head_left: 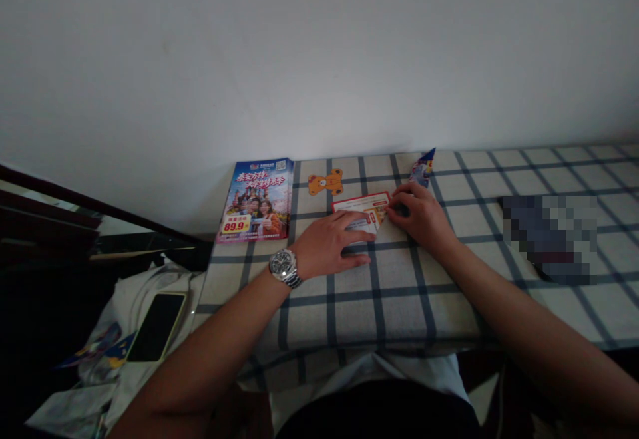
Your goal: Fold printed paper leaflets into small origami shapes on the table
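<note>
A small printed leaflet [357, 203], white with a red border, lies on the checked tablecloth, with its right side folded at a slant. My left hand [327, 243], wearing a metal wristwatch [283, 266], rests flat over the leaflet's lower left part, fingers spread. At the leaflet's right edge, the thumb and fingers of my right hand [417, 213] pinch the folded paper; the fingertips partly cover it. Just behind my right hand stands a pointed, colourful folded paper piece [423, 167], its lower part hidden by the hand.
A stack of blue and pink flyers [257, 203] lies at the table's left end. Beside it is a teddy bear picture [325, 181]. A blurred-out dark object [549, 236] lies on the right. A phone [157, 326] rests on a white bag [172, 273] at lower left. A wall borders the table's back.
</note>
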Demonstrator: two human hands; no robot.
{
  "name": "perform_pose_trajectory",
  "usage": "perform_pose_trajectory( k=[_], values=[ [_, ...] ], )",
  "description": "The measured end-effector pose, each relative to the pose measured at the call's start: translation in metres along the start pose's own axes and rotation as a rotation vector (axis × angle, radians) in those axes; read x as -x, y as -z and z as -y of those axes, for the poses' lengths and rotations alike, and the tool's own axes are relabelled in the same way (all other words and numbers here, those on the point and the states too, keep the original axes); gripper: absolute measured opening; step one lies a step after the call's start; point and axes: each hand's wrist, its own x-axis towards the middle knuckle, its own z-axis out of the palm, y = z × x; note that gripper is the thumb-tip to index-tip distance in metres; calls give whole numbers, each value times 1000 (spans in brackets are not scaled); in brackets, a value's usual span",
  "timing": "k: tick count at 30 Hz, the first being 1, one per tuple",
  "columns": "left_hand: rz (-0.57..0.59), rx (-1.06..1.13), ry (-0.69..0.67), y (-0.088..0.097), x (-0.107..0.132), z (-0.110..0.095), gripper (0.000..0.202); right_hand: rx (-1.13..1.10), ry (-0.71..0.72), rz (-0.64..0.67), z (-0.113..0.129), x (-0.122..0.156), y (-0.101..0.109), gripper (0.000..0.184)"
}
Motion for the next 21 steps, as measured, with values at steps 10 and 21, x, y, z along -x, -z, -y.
perform_pose_trajectory(
  k=[10, 21],
  values=[
    [-11, 4, -7, -1, 0, 0, 46, -2, -109, -23, 5, -3, 2, 6],
    [-22, -2, -11, -4, 0, 2, 47, 9, -150, -77, -1, -2, 3, 8]
  ],
)
